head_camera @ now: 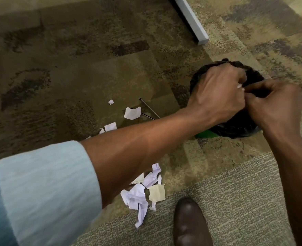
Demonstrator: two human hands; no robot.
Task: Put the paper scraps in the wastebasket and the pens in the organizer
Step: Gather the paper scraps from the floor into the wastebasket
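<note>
My left hand (219, 93) and my right hand (277, 105) meet over the wastebasket (235, 129), a green bin lined with a black bag. Small white paper scraps (240, 87) peek out between the fingers of my left hand; my right hand's fingertips pinch at the same spot. On the carpet lie a pile of paper scraps (143, 190) near my foot, a larger white scrap (132, 113), a tiny crumpled one (111, 102) and others (110, 126) beside my forearm. Two thin dark pens (149, 108) lie left of the basket. No organizer is in view.
A grey metal furniture leg (191, 16) runs diagonally at the top. My brown shoe (191, 222) stands at the bottom, right of the scrap pile. Patterned carpet covers the floor all around.
</note>
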